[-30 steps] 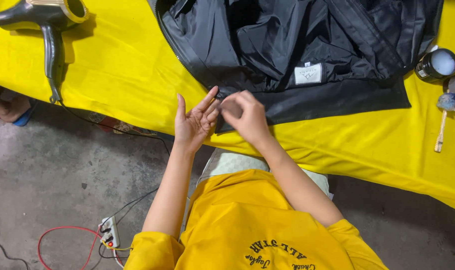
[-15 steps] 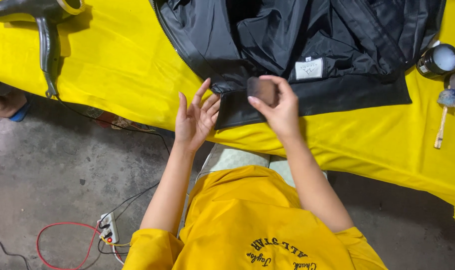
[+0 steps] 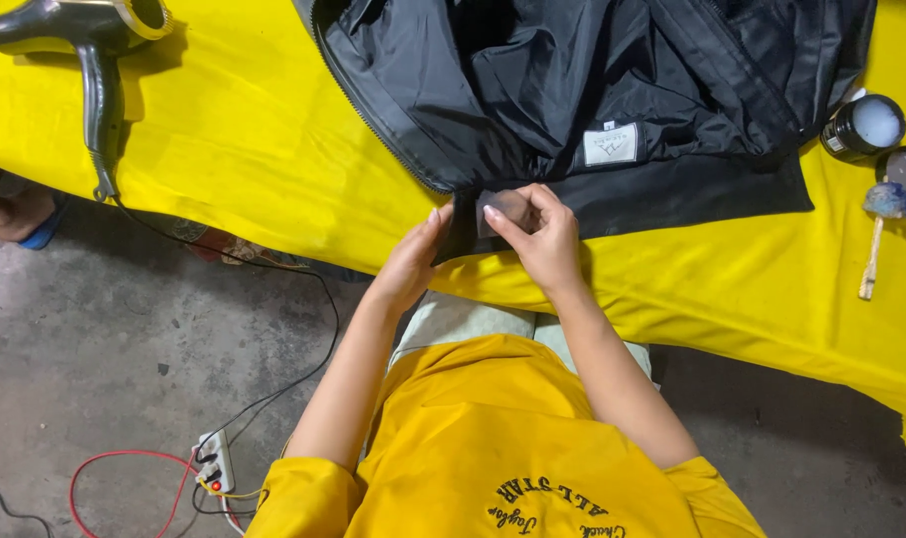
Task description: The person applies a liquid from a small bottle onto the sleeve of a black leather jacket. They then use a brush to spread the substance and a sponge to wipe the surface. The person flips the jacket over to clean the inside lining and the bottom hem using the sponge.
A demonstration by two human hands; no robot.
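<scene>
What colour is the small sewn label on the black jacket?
White, small sewn label, clearest in the head view.

Bright, even overhead light, soft shadows beside the hair dryer [image 3: 84,40], sharp focus, slight sheen on the black jacket [image 3: 572,90].

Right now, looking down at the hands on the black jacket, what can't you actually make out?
- Small dark patch: head view, mostly covered by the right hand; material unclear.
- Black jacket: cut off by the top edge; its full shape is hidden.
- Left hand: seen edge-on, so its grip on the jacket hem is uncertain.
- Small dark jar: contents too small to identify.
- Grey hair dryer: nozzle cut by the top edge.
</scene>
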